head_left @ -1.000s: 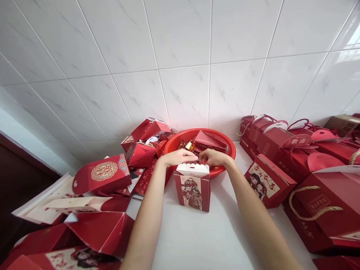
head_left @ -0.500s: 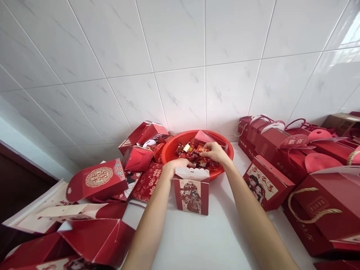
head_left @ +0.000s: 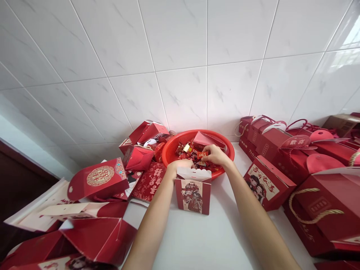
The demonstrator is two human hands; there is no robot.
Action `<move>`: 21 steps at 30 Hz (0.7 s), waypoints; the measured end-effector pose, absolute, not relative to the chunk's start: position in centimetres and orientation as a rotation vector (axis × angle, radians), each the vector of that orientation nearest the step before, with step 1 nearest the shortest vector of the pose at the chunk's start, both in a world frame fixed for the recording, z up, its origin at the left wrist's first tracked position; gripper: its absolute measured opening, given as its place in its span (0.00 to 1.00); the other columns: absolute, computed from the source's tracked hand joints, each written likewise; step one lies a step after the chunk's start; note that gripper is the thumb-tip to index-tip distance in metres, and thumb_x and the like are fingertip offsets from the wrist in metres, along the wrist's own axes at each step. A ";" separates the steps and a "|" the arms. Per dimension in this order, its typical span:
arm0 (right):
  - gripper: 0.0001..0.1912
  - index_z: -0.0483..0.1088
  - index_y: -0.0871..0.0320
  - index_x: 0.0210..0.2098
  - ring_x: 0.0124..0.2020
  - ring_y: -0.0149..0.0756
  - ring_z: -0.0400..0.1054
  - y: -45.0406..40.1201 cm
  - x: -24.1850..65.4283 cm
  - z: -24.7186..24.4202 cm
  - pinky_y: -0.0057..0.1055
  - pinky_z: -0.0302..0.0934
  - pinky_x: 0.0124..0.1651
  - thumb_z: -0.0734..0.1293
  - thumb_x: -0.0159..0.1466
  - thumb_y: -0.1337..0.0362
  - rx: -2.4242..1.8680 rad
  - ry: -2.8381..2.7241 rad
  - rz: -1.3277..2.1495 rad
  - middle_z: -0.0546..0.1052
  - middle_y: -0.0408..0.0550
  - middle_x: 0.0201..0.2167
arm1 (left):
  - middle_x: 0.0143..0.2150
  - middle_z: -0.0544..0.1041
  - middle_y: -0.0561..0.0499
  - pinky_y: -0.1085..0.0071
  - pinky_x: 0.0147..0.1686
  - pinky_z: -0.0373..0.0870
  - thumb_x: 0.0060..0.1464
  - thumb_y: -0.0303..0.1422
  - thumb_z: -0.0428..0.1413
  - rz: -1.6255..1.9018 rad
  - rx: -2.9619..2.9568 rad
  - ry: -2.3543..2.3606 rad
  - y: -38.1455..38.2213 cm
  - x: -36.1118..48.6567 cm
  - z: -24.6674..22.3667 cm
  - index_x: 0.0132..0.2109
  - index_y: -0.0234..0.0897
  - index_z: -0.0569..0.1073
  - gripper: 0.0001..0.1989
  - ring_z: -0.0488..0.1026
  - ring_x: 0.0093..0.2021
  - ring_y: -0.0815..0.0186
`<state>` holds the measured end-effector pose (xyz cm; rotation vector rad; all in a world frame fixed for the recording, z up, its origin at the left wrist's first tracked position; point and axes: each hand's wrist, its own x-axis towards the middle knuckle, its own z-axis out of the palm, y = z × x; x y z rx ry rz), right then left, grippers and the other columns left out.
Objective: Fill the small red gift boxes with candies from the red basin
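Likely picking sweets [head_left: 201, 154] in basket [head_left: 168, 150], far side of worktop [head_left: 191, 243]. Right hand [head_left: 216, 155] half-curled at sweets, hold unclear; left hand [head_left: 182, 164] partly behind near box [head_left: 193, 197], grip hidden. Next move calls for sure pinch.

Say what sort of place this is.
Likely a room in a home, not certain: white tiled wall, red basket of small wrapped packets, red printed boxes piled on either side.

Basket [head_left: 170, 149] bright red; centre box [head_left: 192, 192] dark red, cream figured panel [head_left: 191, 198].
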<state>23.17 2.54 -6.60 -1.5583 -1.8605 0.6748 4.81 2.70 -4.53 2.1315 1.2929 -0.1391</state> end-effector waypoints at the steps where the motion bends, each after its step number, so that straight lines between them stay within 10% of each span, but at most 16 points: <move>1: 0.05 0.73 0.59 0.27 0.30 0.33 0.66 2.6 23.2 -6.7 0.27 0.55 0.33 0.73 0.50 0.70 -1.557 -1.868 0.672 0.73 0.41 0.25 | 0.17 0.66 0.53 0.69 0.21 0.53 0.43 0.42 0.58 -0.148 2.127 1.310 2.7 4.8 -4.6 0.38 0.32 0.82 0.20 0.60 0.21 0.66; 9: 0.06 0.73 0.59 0.27 0.29 0.32 0.66 2.9 23.4 -7.1 0.26 0.55 0.32 0.73 0.50 0.70 -1.555 -1.864 0.650 0.74 0.42 0.26 | 0.19 0.69 0.53 0.69 0.23 0.55 0.41 0.41 0.58 -0.217 2.133 1.293 2.7 4.9 -4.5 0.39 0.31 0.82 0.20 0.63 0.24 0.64; 21: 0.05 0.74 0.60 0.29 0.27 0.31 0.66 2.2 23.2 -6.7 0.26 0.55 0.29 0.71 0.52 0.72 -1.590 -1.795 0.700 0.75 0.42 0.26 | 0.48 0.82 0.44 0.68 0.41 0.68 0.42 0.37 0.61 -0.240 2.271 1.211 3.2 4.1 -4.9 0.49 0.39 0.81 0.24 0.77 0.44 0.54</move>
